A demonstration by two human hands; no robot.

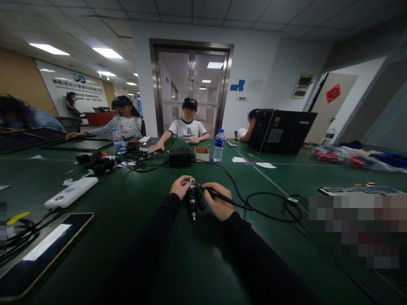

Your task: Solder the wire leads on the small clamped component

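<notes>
My left hand [180, 187]: fingertips at small pale piece [192, 180], I can't tell if gripping | my right hand [221, 206]: holding black corded pen-shaped tool [218, 194] | black pointed device [192, 200]: between them on green worktop [130, 192], tip pointing near

Two black-sleeved arms [260, 254] reach forward and converge. The left hand [179, 187] brings thumb and fingertips together in a pinch; the right hand [221, 205], near it, curls in a pen-like grip.

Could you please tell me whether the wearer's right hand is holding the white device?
No, the right hand holds a black pen-like tool, while the white device lies on the green table.
</notes>
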